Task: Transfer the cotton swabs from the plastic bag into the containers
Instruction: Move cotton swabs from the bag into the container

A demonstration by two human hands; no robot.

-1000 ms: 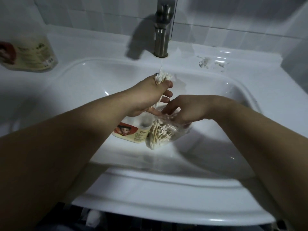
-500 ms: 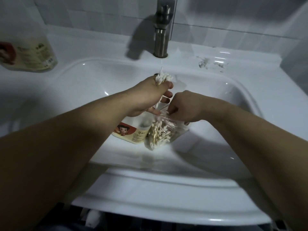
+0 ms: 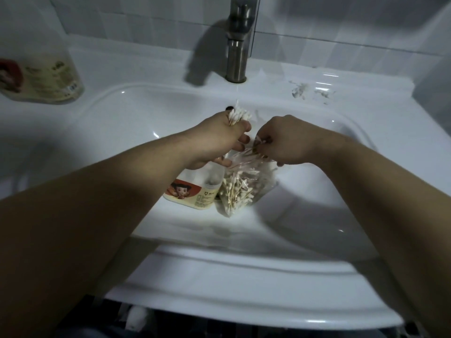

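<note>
Pinching a few cotton swabs (image 3: 256, 152) at the mouth of the plastic bag (image 3: 246, 191), the right hand (image 3: 286, 140) is nearer the bag, which lies just below its fingertips (image 3: 268, 145), while the left hand (image 3: 218, 140) clenches an upright swab bundle (image 3: 240, 116) above the labelled container (image 3: 195, 191).

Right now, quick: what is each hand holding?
Left hand: closed round a bunch of cotton swabs.
Right hand: pinching swabs at the mouth of the plastic bag.
</note>
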